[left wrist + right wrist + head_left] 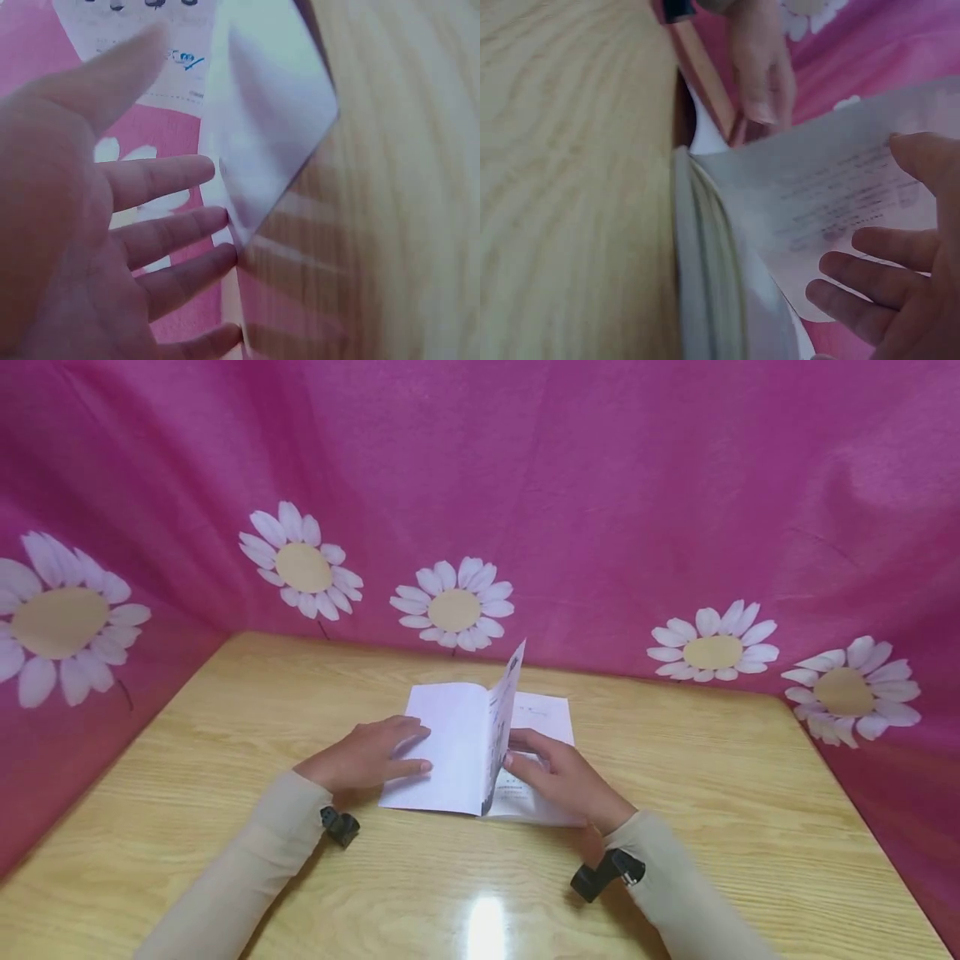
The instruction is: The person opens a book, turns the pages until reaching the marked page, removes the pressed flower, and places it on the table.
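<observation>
An open book (446,710) with white pages lies on the wooden table. One printed leaf (507,714) stands nearly upright at its middle. My left hand (367,753) rests at the left page, its fingers extended over the paper; the left wrist view shows them straight and spread. On the other side, my right hand (562,777) is over the printed right page (551,714), with the thumb by the raised leaf. In the right wrist view its fingers (874,281) are fairly straight against the printed sheet, not curled round it.
The wooden table (420,877) extends around the book, with a bright light reflection near the front. A pink curtain (570,510) printed with white daisies hangs behind and at both sides. Black straps with small devices (341,827) sit on both wrists.
</observation>
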The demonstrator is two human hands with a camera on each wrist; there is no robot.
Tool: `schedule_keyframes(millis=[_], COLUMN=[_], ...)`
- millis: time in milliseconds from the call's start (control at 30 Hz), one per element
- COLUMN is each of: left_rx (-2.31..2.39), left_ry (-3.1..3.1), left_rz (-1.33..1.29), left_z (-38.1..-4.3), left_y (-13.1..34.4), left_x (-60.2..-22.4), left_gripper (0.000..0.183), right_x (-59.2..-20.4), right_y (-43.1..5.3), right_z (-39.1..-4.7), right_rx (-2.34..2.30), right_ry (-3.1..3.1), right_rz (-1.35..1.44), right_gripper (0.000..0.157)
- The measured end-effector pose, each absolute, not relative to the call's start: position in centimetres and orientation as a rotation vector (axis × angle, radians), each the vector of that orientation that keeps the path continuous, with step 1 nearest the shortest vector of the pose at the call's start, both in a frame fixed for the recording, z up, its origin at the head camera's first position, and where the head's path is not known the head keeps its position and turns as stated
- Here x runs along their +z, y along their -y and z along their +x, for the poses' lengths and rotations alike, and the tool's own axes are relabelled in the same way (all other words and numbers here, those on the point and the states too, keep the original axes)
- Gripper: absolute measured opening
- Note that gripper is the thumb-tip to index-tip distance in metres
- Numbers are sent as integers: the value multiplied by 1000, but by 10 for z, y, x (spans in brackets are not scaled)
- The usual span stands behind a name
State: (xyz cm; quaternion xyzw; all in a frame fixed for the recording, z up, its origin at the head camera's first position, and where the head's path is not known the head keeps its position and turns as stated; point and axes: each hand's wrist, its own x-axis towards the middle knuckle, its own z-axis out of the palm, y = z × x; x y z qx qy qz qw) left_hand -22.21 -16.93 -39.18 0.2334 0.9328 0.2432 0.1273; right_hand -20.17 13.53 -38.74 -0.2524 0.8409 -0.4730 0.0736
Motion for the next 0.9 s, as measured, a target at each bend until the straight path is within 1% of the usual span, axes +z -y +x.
schedule_keyframes(millis=[167, 367, 500, 633, 900], left_rx=[890, 1034, 1068, 1097, 1283], left_ry=[-2706, -2683, -2661, -2620, -2480], left_rz=[705, 715, 685, 592, 436], left_z=[-230, -238, -240, -240, -240], left_y=[178, 188, 192, 194, 200], left_x=[-397, -402, -405, -406, -403], left_gripper=[58, 49, 47, 44, 48], right_x=[-394, -396, -397, -401, -405], right_y=[-129, -125, -122, -120, -116], right_z=[-197, -194, -192, -192, -189], right_rx=[-1362, -1246, -1198, -1129, -994], right_ry=[-2525, -2561, -2565, -2581, -2592], right_rz=[-842, -924, -953, -1027, -1016], right_gripper=[51, 58, 62, 62, 66])
